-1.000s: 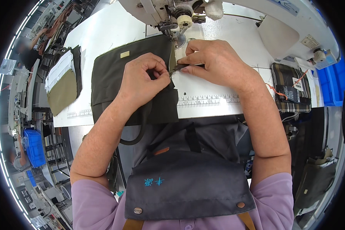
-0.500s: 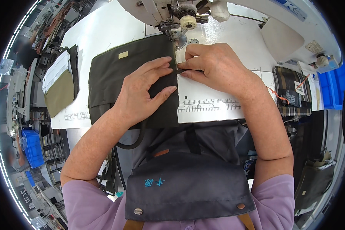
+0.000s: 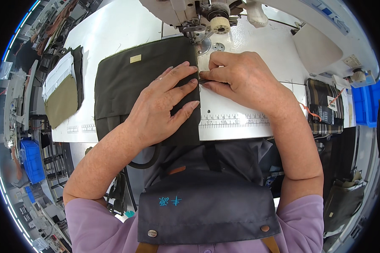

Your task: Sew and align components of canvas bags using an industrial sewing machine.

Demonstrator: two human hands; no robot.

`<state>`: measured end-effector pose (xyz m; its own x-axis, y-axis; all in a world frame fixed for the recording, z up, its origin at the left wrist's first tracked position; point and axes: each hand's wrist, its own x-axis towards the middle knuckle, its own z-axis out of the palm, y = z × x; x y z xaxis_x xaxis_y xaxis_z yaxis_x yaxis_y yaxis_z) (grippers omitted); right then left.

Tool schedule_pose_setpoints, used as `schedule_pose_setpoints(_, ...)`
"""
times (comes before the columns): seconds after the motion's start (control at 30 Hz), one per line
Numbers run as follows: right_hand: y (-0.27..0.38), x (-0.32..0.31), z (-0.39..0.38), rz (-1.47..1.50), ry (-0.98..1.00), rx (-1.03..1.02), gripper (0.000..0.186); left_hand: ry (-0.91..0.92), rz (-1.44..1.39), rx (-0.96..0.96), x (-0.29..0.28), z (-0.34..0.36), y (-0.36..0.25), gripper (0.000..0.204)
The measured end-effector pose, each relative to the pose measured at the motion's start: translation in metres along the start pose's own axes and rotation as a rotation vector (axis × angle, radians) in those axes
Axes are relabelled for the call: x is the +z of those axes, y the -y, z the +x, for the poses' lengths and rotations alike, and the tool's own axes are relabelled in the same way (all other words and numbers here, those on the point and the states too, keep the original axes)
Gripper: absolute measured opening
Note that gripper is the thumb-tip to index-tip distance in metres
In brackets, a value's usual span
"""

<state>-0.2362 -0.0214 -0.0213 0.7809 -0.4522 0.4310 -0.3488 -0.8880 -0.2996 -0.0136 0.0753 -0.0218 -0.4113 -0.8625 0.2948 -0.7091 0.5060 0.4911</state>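
A dark olive fabric panel (image 3: 118,86) with a small pale label lies flat on the white table, its top right corner at the needle and presser foot of a sewing machine (image 3: 194,36). My left hand (image 3: 160,103) rests on the panel, fingers stretched and somewhat apart, the fingertips reaching its right edge. Just beyond that edge my right hand (image 3: 245,80) is closed in a pinch on a narrow dark fabric strip (image 3: 205,80). How the strip joins the panel is hidden by the fingers. A dark cord loop (image 3: 150,162) hangs below the panel at the table's front edge.
Olive and white fabric pieces (image 3: 61,95) lie stacked at the left. A ruler scale (image 3: 236,121) runs along the front of the table (image 3: 240,133). Folded plaid fabric (image 3: 323,105) with tags lies at the right, near a blue bin (image 3: 365,101).
My left fingers have slid to the panel's right edge and the thumb has moved past it slightly less than before cannot be told. My right hand keeps its pinch; the whole view has shifted slightly.
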Motion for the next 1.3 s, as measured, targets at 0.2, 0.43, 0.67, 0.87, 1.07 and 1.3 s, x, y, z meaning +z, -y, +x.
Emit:
schedule_pose_setpoints(0.2,0.001,-0.001,-0.001,0.014,0.014,0.013,0.012,0.052,0.012,-0.022,-0.005,0.0,0.005,0.04)
schedule_pose_setpoints(0.43,-0.002,-0.008,0.0,-0.064,-0.019,0.057,0.02,0.094,0.102,-0.026,-0.011,0.001,0.003,0.041)
schedule_pose_setpoints(0.67,0.003,0.002,0.005,-0.048,0.073,0.092,0.029,0.096,0.101,-0.013,-0.011,0.0,0.007,0.04)
schedule_pose_setpoints(0.87,-0.002,0.008,0.007,-0.103,0.073,0.125,0.034,0.072,0.103,0.001,-0.008,0.013,0.016,0.038)
schedule_pose_setpoints(1.07,-0.002,0.012,0.01,-0.214,0.066,0.222,0.037,0.054,0.112,0.004,-0.009,0.032,0.033,0.038)
schedule_pose_setpoints(1.3,-0.011,0.011,0.008,-0.174,0.006,0.268,0.032,-0.081,0.122,0.079,-0.003,0.052,0.064,0.034)
